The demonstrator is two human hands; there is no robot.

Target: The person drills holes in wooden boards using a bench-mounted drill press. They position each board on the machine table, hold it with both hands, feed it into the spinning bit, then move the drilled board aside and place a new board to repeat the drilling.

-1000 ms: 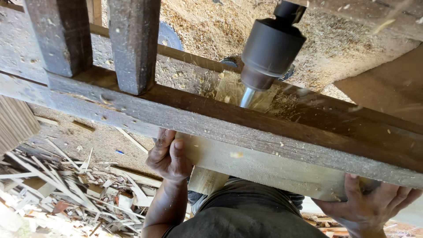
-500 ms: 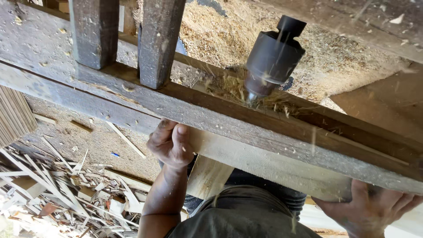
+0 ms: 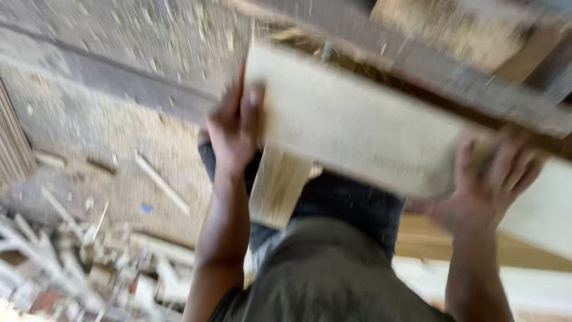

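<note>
We held a pale wooden board (image 3: 357,128) up in front of us with both hands, and the whole view was smeared by motion. Our left hand (image 3: 235,128) gripped the board's left end, the fingers (image 3: 253,104) curled over its face and the thumb side hidden behind it. Our right hand (image 3: 494,179) clasped the lower right edge, fingers (image 3: 468,161) wrapped up over the front; how tightly they closed we could not tell through the blur.

The board lay tilted, its left end higher, and its upper edge sat against a dark, weathered beam (image 3: 453,77) that ran across the top right. A second, narrower piece of pale wood (image 3: 277,185) stood below the board, between our arms. Below that we saw our own grey shirt (image 3: 333,274). On the ground to the left lay sawdust (image 3: 119,161) and a heap of wood scraps (image 3: 71,268).
</note>
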